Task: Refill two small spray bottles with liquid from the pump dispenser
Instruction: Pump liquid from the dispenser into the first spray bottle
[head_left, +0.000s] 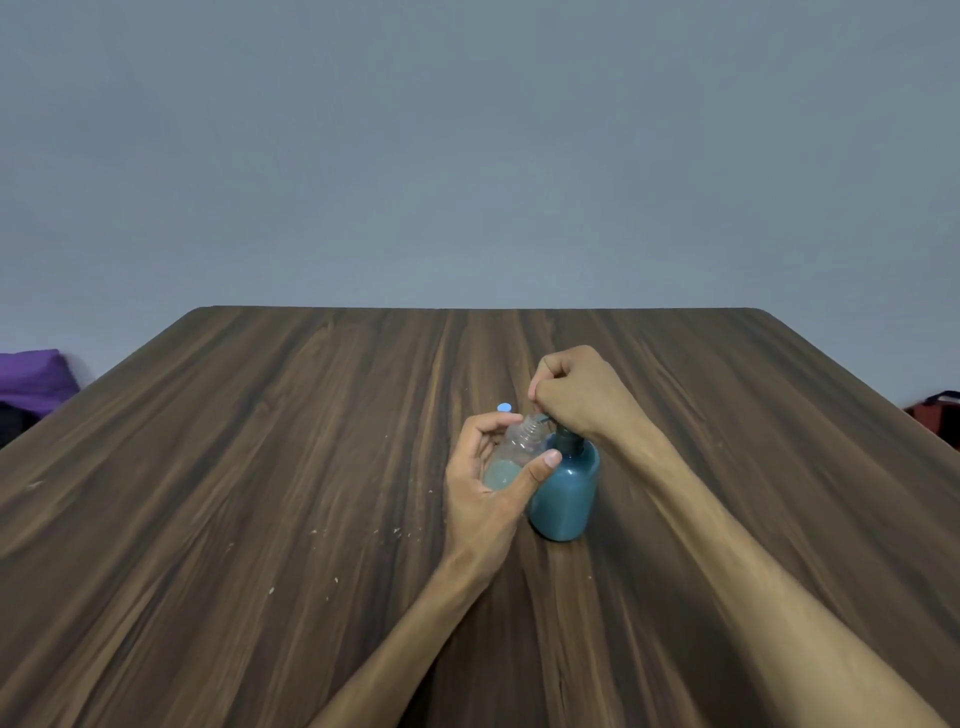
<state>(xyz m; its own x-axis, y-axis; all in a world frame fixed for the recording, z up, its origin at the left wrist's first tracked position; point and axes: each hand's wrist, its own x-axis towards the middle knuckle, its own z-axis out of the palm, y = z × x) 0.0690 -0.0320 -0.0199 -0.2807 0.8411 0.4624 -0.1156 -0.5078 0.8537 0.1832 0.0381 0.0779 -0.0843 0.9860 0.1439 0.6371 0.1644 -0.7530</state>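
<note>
A teal pump dispenser (566, 493) stands upright on the wooden table (260, 467), right of centre. My right hand (576, 395) rests on top of its pump head with the fingers curled over it; the head itself is mostly hidden. My left hand (488, 473) grips a small clear spray bottle (514, 457), tilted, with its open threaded neck under the pump's spout. A little pale liquid lies in the bottle's lower part. A small light-blue cap-like thing (504, 408) sits on the table just behind my left hand. A second spray bottle is not visible.
A purple bundle (31, 379) lies beyond the table's left edge and a red-and-dark object (935, 410) beyond its right edge. A plain grey wall stands behind the table. Small pale specks dot the wood in front of my left forearm.
</note>
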